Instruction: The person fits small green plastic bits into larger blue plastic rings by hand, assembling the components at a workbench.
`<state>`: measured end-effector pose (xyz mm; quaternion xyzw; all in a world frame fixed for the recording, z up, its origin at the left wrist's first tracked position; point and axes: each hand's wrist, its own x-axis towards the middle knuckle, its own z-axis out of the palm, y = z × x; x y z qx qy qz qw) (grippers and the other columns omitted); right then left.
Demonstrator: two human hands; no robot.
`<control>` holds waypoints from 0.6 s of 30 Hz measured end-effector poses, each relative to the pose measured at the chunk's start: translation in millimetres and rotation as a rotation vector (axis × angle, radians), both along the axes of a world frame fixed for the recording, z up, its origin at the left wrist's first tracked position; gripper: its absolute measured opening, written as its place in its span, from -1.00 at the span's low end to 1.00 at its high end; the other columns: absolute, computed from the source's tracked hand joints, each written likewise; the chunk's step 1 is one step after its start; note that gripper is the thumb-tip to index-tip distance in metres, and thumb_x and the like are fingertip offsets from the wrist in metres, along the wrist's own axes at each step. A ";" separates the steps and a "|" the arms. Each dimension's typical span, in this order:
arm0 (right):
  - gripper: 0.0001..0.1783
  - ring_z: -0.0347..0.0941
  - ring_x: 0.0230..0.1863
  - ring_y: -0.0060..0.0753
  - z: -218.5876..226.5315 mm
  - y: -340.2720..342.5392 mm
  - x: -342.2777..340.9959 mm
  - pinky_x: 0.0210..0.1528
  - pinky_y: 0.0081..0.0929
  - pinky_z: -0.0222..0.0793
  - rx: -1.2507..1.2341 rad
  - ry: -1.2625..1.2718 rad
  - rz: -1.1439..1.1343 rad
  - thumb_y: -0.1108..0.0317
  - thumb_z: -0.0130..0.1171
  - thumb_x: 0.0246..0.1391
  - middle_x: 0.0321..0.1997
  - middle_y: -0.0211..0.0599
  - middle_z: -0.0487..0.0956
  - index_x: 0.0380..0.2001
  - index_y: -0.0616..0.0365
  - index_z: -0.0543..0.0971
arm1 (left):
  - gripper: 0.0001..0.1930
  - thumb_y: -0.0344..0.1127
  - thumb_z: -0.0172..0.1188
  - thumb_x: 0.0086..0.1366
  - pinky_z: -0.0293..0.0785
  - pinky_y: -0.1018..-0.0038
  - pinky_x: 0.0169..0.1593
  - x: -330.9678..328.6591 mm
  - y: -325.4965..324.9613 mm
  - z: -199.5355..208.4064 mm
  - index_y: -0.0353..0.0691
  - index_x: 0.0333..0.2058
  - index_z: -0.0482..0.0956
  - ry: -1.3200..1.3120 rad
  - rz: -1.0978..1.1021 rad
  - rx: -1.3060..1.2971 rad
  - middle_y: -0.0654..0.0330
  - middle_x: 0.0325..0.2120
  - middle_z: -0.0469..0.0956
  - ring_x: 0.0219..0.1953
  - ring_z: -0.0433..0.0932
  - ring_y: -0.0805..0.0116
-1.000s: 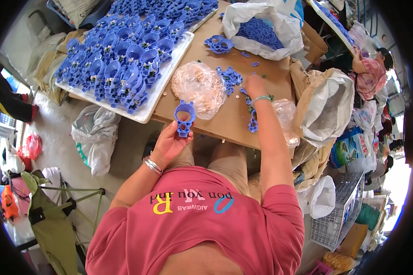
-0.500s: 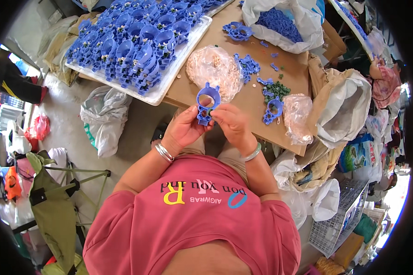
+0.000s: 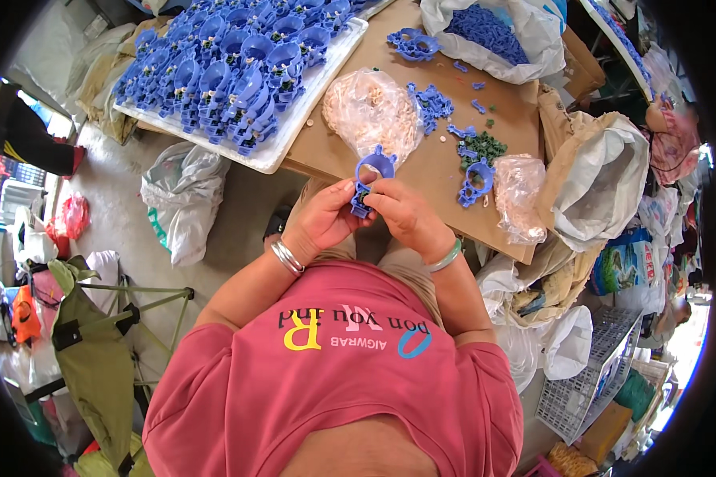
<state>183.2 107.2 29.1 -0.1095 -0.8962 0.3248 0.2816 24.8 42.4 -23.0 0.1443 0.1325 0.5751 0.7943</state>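
Between my hands, just off the table's near edge, is a blue plastic part (image 3: 376,164) with a large ring on top and a narrower lower section. My left hand (image 3: 324,215) grips that lower section from the left. The fingers of my right hand (image 3: 406,211) are pinched against it from the right; whether they also hold some small piece is hidden. Close beyond lies a clear bag of small pale pieces (image 3: 372,119). To the right, a similar blue ring part (image 3: 476,183) lies beside a pile of small green pieces (image 3: 484,149).
A white tray (image 3: 275,159) crowded with blue assemblies spans the far left of the brown table (image 3: 310,147). A white sack of small blue pieces (image 3: 485,36) stands at the back. Another clear bag (image 3: 520,195) lies near the right edge, by an open sack (image 3: 601,183).
The blue part has shifted slightly right and turned between my hands. My right fingers have come closer in against its lower section.
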 end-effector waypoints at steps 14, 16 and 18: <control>-0.84 0.40 -0.35 -0.16 -10.3 -12.2 -7.0 -0.37 -0.41 0.34 -0.048 0.085 -0.350 0.52 0.13 -0.16 -0.33 -0.18 0.42 -0.40 0.19 0.48 | -0.50 -0.21 0.02 0.21 0.42 0.40 -0.13 -2.1 -1.2 0.7 -0.25 0.08 0.17 0.019 0.050 0.048 0.16 -0.14 0.41 -0.17 0.45 0.37; -0.87 0.40 -0.37 -0.18 -15.3 -14.0 -9.5 -0.38 -0.43 0.33 -0.230 0.137 -0.417 0.52 0.14 -0.18 -0.35 -0.19 0.41 -0.44 0.18 0.49 | -0.55 -0.26 -0.02 0.23 0.42 0.41 -0.14 -1.2 -3.0 4.0 -0.25 0.08 0.19 0.006 0.053 0.042 0.16 -0.16 0.42 -0.19 0.45 0.37; -0.87 0.39 -0.38 -0.20 -11.7 -15.2 -10.8 -0.39 -0.44 0.33 -0.227 0.134 -0.433 0.52 0.14 -0.18 -0.37 -0.19 0.41 -0.45 0.18 0.49 | -0.59 -0.32 -0.06 0.25 0.41 0.42 -0.14 -1.1 -4.2 5.7 -0.26 0.07 0.20 -0.007 0.057 0.036 0.16 -0.18 0.42 -0.21 0.44 0.37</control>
